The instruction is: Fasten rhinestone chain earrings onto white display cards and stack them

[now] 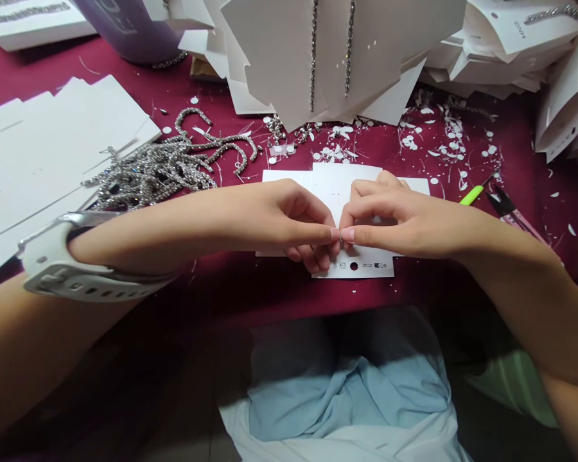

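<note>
A white printed card (349,176) with small holes lies near the table's front edge, over other white card pieces. Above it, my left hand (301,224) pinches with thumb and index finger; the other fingers curl beneath. My right hand (383,215) is in a matching pinch, its fingertips meeting those of the left. Something tiny may sit between the fingertips, too small to make out. Left of the hands is a heap of glittery silver strands (149,173), partly behind my left forearm.
White cards (48,141) are stacked at left, and a purple container (135,32) stands behind. Standing cards (279,77) with silver strands fill the back. Paper scraps litter the middle. A green-handled tool (472,195) and pink-handled tool (523,221) lie right.
</note>
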A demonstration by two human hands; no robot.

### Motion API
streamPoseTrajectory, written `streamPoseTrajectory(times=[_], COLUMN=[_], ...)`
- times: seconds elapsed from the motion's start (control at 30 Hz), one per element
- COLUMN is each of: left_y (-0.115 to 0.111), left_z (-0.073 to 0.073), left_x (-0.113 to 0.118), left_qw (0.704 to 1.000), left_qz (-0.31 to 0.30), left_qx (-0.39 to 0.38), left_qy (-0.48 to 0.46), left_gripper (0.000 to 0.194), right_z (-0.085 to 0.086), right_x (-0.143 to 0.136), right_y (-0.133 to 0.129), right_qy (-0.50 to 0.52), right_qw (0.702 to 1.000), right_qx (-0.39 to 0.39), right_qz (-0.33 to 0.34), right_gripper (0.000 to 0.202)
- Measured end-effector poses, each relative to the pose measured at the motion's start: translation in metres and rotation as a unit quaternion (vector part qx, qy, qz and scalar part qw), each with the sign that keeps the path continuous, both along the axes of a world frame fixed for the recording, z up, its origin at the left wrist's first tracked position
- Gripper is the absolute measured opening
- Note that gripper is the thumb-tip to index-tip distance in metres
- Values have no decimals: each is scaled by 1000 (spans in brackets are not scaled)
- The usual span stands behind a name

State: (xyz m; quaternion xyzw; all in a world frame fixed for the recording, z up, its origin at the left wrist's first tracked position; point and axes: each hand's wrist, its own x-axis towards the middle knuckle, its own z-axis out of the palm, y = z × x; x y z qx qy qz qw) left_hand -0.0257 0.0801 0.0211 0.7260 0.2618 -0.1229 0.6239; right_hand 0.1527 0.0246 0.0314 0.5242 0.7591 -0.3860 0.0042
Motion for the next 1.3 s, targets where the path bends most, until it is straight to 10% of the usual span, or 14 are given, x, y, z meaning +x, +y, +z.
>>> streamPoseTrajectory(times=[1.3], left_y=[-5], left_z=[-1], left_x=[4], left_qw=[999], left_qz=[8], left_qx=[34], left_qy=[-33], left_gripper=[25], right_z=[0], right_x=[0], right_y=[2], right_qy=[-2], right_qw=[1000], right_qx=[7], right_qz=[1], right_gripper=[24])
